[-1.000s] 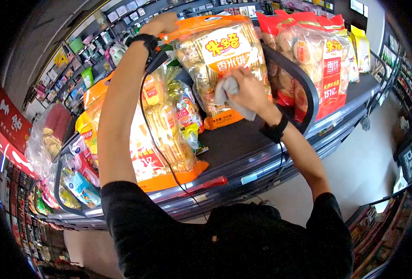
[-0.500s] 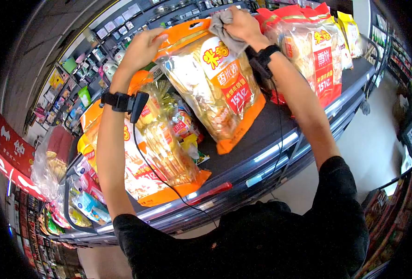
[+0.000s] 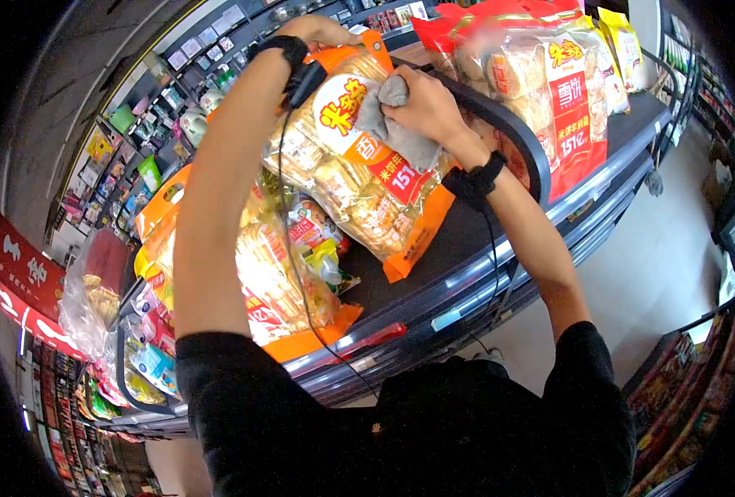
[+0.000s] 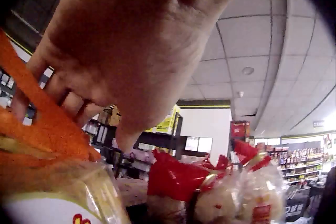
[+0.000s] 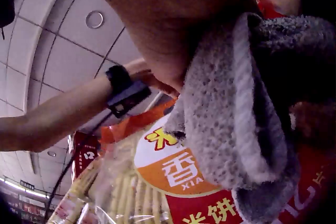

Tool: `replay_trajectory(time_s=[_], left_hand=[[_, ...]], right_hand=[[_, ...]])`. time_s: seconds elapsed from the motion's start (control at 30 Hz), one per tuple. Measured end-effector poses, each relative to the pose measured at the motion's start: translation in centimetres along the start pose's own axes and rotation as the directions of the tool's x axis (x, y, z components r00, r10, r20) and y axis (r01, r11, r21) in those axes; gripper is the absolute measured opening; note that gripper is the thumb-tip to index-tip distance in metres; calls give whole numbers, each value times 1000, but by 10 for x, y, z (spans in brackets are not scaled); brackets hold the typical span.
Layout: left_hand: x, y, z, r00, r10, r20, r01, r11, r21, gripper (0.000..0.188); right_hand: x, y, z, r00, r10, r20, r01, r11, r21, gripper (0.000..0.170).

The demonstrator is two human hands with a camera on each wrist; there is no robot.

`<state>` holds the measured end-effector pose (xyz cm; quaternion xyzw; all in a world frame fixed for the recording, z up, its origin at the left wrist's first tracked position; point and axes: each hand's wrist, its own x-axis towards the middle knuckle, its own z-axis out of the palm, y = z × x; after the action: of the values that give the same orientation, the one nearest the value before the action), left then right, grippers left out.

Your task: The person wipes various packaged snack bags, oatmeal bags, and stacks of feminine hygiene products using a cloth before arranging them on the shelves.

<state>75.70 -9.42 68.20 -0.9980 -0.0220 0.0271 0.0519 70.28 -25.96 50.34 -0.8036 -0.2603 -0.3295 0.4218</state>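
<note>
A large clear bag of rice crackers (image 3: 367,211) with orange ends leans tilted on the dark shelf. At its top, my left hand (image 3: 322,31) grips the orange handle strip; the left wrist view has the fingers passing behind that strip (image 4: 44,95). A grey cloth (image 3: 413,147) is bunched in my right hand (image 3: 434,103) and lies against the bag's printed front. Up close in the right wrist view, the cloth (image 5: 215,113) hangs folded over the label, and most of the right fingers are hidden.
Another orange cracker bag (image 3: 289,286) stands left, with small snack packets (image 3: 318,240) behind it. Red cracker bags (image 3: 579,124) fill the right, past a black curved divider (image 3: 521,132). The shelf's front edge (image 3: 500,257) runs below, and a cable (image 3: 289,224) trails from the left wrist.
The right hand and cloth went from the bag's front up to its top right corner, then back down onto the front. My left hand shifted along the top, and the bag now tilts more.
</note>
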Motion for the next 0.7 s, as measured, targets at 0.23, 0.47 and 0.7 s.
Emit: replay_trajectory(time_s=[0.23,0.47,0.7], left_hand=[[72,-24,20,899,47,-435,-42,999,20,34],[46,-23,5,611,307,-730,-698,643,-314,24],[37,23,6,875,59,-481,-406,633,-660,24]], right_hand=[[2,3,-50,995,-64,-74,67,997,37,51],[25,0,-69,985,52,-165,-34,994,105,49],[25,18,-49,986,64,-152,-46,992,121,52]])
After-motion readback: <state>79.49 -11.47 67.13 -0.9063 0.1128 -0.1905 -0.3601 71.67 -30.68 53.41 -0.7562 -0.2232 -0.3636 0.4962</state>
